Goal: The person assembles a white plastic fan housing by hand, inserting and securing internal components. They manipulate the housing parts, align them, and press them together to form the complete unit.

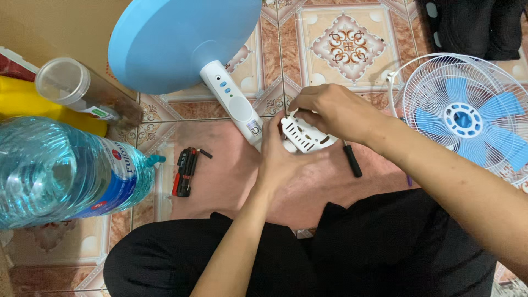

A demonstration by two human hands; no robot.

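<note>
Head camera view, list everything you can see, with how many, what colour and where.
Fan base: one, light blue, top left, lying tipped.
Fan stem: one, white with blue buttons, centre.
Vented cover: one, white, centre, held in both hands.
Fan grille with blades: one, white and blue, right, on the floor.
Screwdriver: one, black handle, under the right wrist.
Bit holder: one, black and red, floor, left of centre.
Water bottle: one, clear blue, left.
Clear jar: one, upper left.
Tiled floor: patterned, pinkish.
Left hand: on the cover.
Right hand: on the cover.
</note>
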